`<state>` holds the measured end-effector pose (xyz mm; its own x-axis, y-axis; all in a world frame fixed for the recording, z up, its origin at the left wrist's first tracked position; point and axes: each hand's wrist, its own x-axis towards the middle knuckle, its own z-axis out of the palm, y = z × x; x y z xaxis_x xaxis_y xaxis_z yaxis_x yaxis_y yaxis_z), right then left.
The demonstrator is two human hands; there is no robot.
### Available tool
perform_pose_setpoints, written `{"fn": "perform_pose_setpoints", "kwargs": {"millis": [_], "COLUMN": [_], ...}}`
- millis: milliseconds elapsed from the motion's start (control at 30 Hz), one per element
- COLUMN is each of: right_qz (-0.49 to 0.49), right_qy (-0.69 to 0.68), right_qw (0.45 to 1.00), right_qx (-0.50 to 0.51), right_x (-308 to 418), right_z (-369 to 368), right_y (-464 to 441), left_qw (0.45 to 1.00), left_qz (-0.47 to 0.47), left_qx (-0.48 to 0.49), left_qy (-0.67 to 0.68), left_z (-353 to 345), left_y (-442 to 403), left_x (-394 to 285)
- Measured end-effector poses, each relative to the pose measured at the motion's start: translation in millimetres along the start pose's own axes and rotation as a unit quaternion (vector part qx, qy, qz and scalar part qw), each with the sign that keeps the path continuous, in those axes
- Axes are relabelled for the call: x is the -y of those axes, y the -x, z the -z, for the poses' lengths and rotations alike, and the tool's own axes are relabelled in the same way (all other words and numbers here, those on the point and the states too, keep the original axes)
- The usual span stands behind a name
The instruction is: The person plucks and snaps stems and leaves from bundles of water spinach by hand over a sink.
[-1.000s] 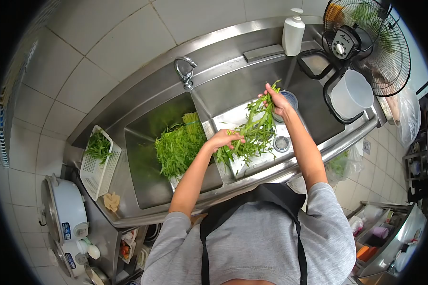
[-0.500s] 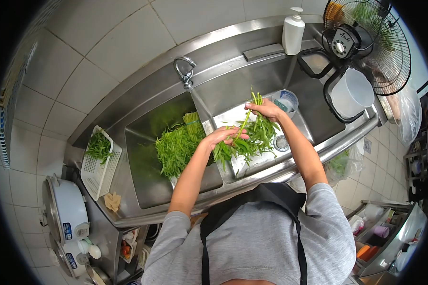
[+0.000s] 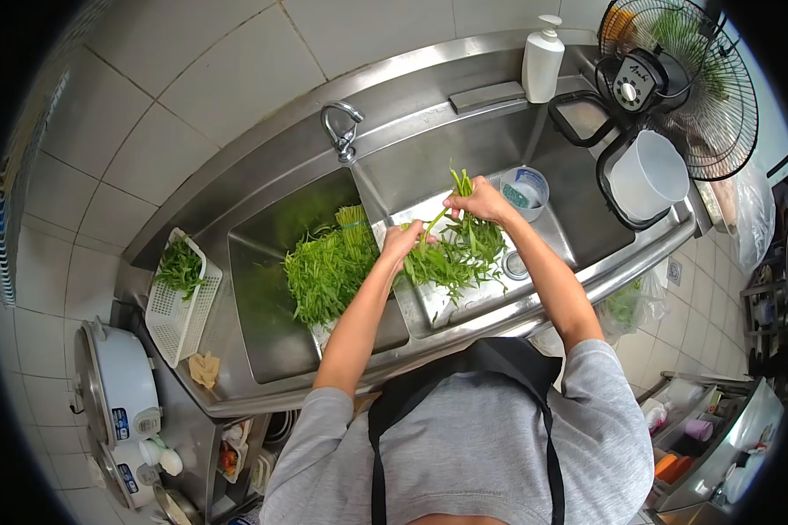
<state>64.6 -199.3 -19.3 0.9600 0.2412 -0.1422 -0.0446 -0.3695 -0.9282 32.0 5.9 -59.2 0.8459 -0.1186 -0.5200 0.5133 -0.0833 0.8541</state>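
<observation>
Over the right basin (image 3: 394, 197) of a steel sink, my right hand (image 3: 480, 202) is closed round the stems of a small bunch of leafy greens (image 3: 468, 249) that look like water spinach. Cut stem ends stick up past my fingers, and the leaves hang down below. My left hand (image 3: 401, 244) pinches a single green stem that reaches across from the bunch; its fingertips are partly hidden. A larger heap of the same greens (image 3: 324, 276) lies in the left basin (image 3: 254, 306), some of it tied in a bundle. A white basket (image 3: 179, 311) at far left holds more leaves.
A faucet (image 3: 340, 131) rises behind the divider. A tub (image 3: 534, 194) sits in the right basin, with a soap bottle (image 3: 543, 61) behind. On the right stand a translucent container (image 3: 648, 179) and a fan (image 3: 674, 87). Crumpled brown paper (image 3: 204, 370) lies by the basket.
My left hand has gone from spread fingers under the leaves to a pinch on a stem. My right hand has shifted slightly left with the bunch, and more of the tub shows.
</observation>
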Motion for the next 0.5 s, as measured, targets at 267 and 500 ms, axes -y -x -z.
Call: {"fn": "perform_pose_setpoints", "kwargs": {"millis": [267,500], "right_qz": [-0.12,-0.188], "right_qy": [-0.174,-0.185], "right_qw": [0.977,0.965], "right_qx": [-0.033,0.015], "right_x": [-9,-30], "right_z": [32,50], "right_y": [-3,-7], "left_qw": [0.993,0.983], "left_qz": [-0.108,-0.145], "left_qx": [-0.05,-0.09], "left_qy": [0.004,-0.062], "left_z": [22,41], "left_y": [-17,-27], "left_x": [21,15]}}
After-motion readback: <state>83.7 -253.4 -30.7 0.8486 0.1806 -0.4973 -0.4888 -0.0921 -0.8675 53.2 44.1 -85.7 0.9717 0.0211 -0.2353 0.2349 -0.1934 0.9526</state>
